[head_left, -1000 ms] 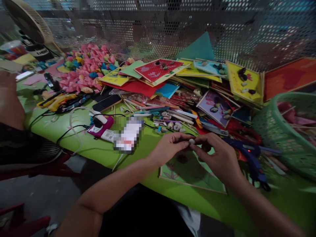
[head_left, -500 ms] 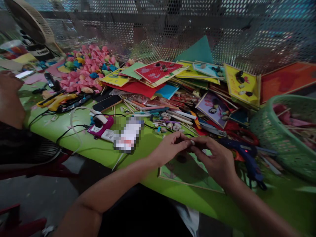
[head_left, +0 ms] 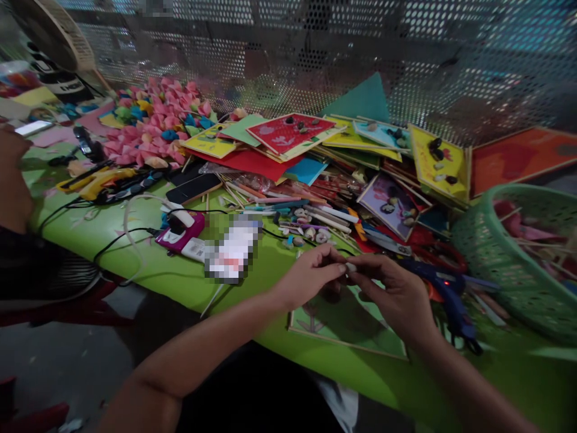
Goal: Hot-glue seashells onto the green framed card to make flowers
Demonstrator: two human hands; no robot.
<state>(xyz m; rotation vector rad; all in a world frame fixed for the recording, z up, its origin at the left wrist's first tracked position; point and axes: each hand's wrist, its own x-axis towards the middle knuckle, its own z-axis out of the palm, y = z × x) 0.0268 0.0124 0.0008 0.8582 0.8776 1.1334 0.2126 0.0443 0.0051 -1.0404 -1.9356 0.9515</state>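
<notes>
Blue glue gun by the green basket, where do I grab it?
Probably the glue gun's blue handle, reaching from the table's near edge: it lies flat with the handle pointing that way, and its orange tip sits by the right hand.

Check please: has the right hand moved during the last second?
No. The right hand stays above the green card, pinching a small pale piece with the left hand as before.

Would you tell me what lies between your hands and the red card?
Head view: small shells, then pens and sticks, between the red card and the left hand and right hand pinching a pale bit.
</notes>
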